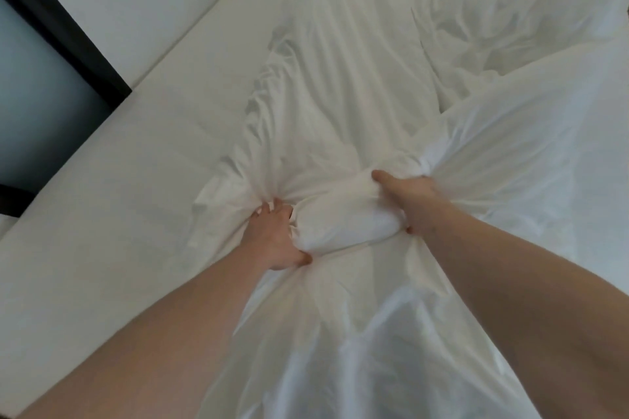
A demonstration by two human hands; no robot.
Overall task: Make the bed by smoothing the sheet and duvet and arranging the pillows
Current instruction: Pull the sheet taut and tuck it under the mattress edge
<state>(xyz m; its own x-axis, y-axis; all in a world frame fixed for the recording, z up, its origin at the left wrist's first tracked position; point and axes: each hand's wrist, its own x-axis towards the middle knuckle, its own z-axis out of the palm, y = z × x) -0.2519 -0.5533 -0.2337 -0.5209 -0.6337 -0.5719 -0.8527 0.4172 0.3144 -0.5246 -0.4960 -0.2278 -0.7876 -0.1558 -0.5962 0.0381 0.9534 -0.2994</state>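
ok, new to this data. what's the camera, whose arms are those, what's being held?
There is no robot here: a person wears one wide-angle camera on the head, looking forward and down, so the two bare arms are their own. The left hand and the right hand each have a grip on bunched white fabric, most likely the duvet, with a rolled bulge between them. It lies crumpled across the bed, with more rumpled bedding toward the far right. Left of it the flatter white sheet shows. At far left is a dark frame; I cannot tell what it belongs to.

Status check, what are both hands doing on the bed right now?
Left hand and right hand both grip bunched duvet. Duvet still crumpled. Nothing in the way.
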